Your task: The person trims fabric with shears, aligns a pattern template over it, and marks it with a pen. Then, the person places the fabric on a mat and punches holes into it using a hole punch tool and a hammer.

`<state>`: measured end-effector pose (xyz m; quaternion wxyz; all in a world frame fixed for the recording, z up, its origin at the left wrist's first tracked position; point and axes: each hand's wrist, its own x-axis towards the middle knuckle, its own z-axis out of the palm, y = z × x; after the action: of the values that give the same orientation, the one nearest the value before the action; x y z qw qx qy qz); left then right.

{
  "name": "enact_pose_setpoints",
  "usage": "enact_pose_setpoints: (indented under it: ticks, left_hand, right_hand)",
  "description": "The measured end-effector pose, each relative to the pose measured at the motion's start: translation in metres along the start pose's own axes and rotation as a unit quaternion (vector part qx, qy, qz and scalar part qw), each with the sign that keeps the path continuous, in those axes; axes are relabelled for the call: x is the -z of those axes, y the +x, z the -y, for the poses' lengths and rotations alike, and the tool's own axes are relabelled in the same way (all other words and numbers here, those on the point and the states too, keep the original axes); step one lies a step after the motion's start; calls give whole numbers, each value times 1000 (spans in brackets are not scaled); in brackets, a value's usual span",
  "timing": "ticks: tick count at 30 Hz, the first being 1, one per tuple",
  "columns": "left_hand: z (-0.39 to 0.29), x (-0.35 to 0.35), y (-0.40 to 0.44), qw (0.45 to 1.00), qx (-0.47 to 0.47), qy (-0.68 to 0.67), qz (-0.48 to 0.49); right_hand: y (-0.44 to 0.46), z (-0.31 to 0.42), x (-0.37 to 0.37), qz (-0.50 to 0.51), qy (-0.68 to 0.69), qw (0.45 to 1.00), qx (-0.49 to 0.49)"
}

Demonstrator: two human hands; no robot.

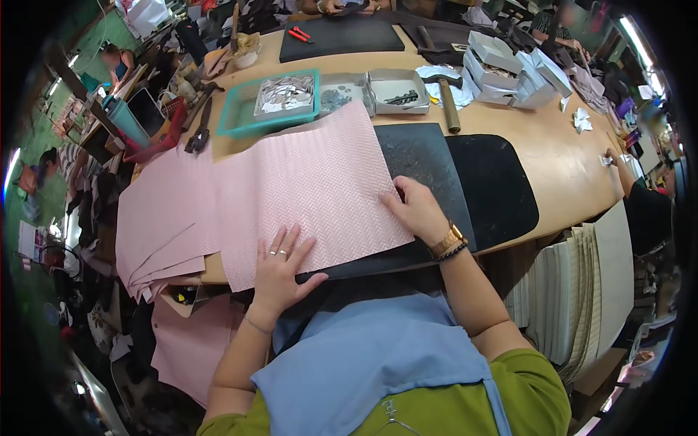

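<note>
A pink sheet (305, 182) with a woven, herringbone-like texture, like leather or fabric, lies across the dark work mat (422, 160) in front of me. My left hand (280, 272) rests flat on its near edge, fingers spread. At the sheet's right edge, my right hand (418, 211) has its fingers bent and closed on the border; the fingertips are partly hidden. More pink pieces (163, 211) lie to the left, partly under the sheet, with one thin dark strip or slit across them.
Behind the sheet stand a teal basket (229, 109), a white box of dark metal parts (398, 93) and a hammer (449, 105). A black pad (498, 189) lies right of the mat. Red-handled pliers (299, 34) sit farther back. Stacked boards (574, 291) stand at lower right. Other people work around the room.
</note>
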<state>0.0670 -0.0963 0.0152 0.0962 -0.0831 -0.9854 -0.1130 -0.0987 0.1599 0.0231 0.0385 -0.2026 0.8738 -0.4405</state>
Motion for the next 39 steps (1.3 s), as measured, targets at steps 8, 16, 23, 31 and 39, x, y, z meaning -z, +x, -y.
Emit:
enact_pose_setpoints:
  ticks: [8, 16, 23, 31, 39]
  left_hand:
    - [-7, 6, -10, 999, -4, -45, 24]
    - [-11, -4, -17, 996, -76, -8, 34]
    - [-24, 8, -21, 995, -76, -15, 63]
    - [-14, 55, 40, 995, -60, -72, 45]
    - [-24, 22, 262, 980, -93, -174, -18]
  right_hand:
    - [-56, -15, 67, -80, 55, 992, -85]
    - [-59, -37, 113, -66, -117, 986, -99]
    - [119, -131, 140, -125, -185, 970, -93]
    - [208, -172, 136, -77, 8, 968, -240]
    - [32, -93, 163, -127, 278, 945, -119]
